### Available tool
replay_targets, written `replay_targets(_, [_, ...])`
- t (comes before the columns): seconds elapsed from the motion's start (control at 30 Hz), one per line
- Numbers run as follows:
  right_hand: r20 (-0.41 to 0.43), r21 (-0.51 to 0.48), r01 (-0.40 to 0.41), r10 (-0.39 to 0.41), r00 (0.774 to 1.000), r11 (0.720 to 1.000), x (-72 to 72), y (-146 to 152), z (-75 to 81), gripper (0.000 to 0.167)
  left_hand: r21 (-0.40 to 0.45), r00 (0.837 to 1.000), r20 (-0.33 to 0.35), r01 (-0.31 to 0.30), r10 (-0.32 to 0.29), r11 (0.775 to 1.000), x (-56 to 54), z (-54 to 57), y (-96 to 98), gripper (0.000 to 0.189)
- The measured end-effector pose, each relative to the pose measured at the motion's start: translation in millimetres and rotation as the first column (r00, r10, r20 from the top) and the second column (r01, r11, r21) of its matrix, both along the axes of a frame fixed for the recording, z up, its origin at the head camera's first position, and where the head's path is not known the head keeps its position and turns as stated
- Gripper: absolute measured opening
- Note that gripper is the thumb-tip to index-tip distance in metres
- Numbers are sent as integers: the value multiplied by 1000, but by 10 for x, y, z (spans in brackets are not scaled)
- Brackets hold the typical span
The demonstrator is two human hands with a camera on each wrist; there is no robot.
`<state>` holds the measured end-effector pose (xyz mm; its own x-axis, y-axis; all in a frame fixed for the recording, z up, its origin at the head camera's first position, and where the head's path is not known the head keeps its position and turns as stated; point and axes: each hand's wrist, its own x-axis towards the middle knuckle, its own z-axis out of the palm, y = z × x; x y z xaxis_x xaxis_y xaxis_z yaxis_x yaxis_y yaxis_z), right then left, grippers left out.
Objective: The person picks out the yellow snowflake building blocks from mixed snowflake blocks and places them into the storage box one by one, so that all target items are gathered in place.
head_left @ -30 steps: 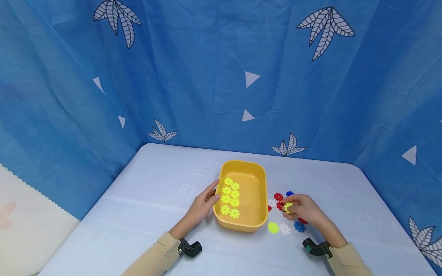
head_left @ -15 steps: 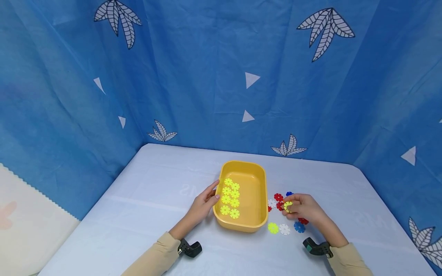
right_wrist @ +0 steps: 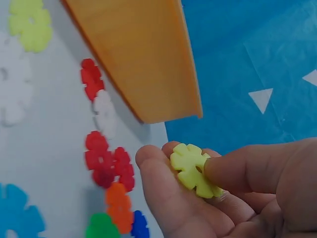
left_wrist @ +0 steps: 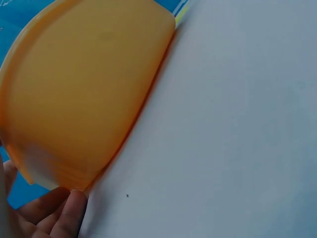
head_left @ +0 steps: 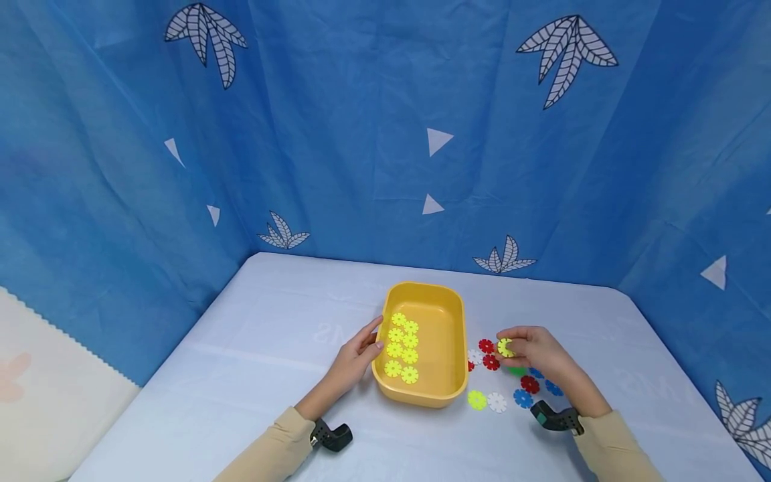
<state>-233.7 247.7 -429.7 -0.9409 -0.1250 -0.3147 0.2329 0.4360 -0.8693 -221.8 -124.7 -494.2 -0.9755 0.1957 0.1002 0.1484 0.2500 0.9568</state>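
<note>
My right hand (head_left: 539, 351) pinches a yellow notched plastic disc (right_wrist: 190, 168) between thumb and fingers, a little above the loose discs to the right of the bin. With my left hand (head_left: 352, 361) I hold the left side of a yellow plastic bin (head_left: 440, 348), thumb at the rim and other fingers against the outer wall (left_wrist: 89, 89). Inside the bin, along its left side, lie several yellow discs (head_left: 410, 356) in two rough columns.
On the white table right of the bin lie a yellow disc (head_left: 477, 400), a white disc (head_left: 496, 402), several blue and red discs (head_left: 530, 384), a green disc (right_wrist: 102, 227) and an orange disc (right_wrist: 119, 207). A blue curtain (head_left: 361, 134) hangs behind the table.
My right hand has risen slightly and shifted away from me with the yellow disc, uncovering green, red and blue discs beneath it. My left hand and the bin have stayed in place.
</note>
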Motion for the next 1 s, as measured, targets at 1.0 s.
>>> replay_targets(1.0, [-76, 69, -87, 92, 993, 994, -748, -690, 444, 32, -3, 1000, -4, 11, -11, 1000, 8, -14, -3, 54])
